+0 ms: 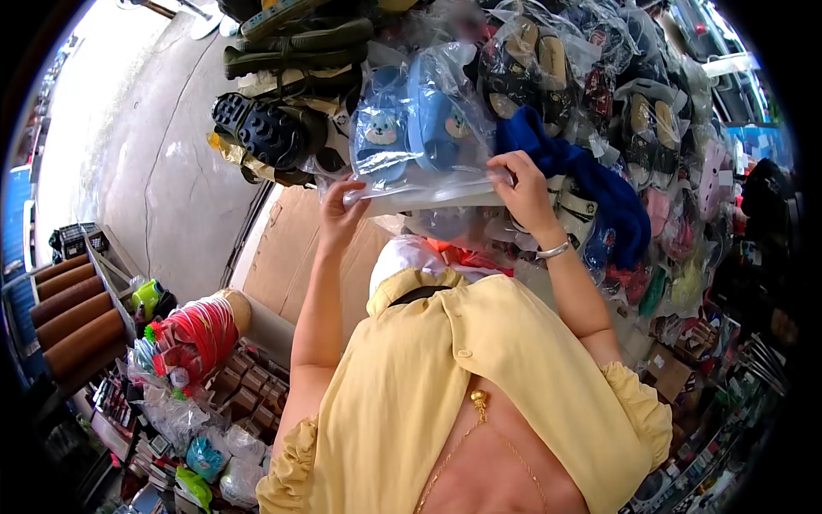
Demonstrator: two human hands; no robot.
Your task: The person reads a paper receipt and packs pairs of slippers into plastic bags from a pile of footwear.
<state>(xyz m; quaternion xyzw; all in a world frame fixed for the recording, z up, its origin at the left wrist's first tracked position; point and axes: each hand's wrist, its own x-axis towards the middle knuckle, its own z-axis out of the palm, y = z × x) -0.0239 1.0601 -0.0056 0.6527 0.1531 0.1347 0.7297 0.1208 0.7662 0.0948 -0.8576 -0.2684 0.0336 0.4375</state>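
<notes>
Held up in front of the yellow top [385, 377], against heaped footwear in the upper middle of the view: a clear plastic bag [428, 199] with a pair of light-blue slippers [385, 146] inside. Apparently at the step of straightening or folding the bag's near edge, drawn out as a pale, milky band from hand to hand; impossible to tell whether turned over or only pulled taut. Called for next, by the look of it: even tension at both ends, a level line, and no slipper caught in the fold.

At one end of the band, the left hand [342, 210], pinching the plastic between thumb and fingers; at the other, the right hand [526, 193], likewise pinching, with bent fingers and a silver bangle [553, 250] at the wrist.

Side by side within the film, plain blue and chunky, with a white cartoon animal face on each slipper. Wrinkled and glossy all over, with bright glints across the plastic.

Farther out, toward the left, dark green shoes [300, 43] and a knobbly black sole [253, 128]. Just beside the right hand, deep-blue cloth [591, 184], then more bagged footwear [556, 68]. Below the left hand, flat cardboard [287, 244]; beyond, grey floor [184, 128].
</notes>
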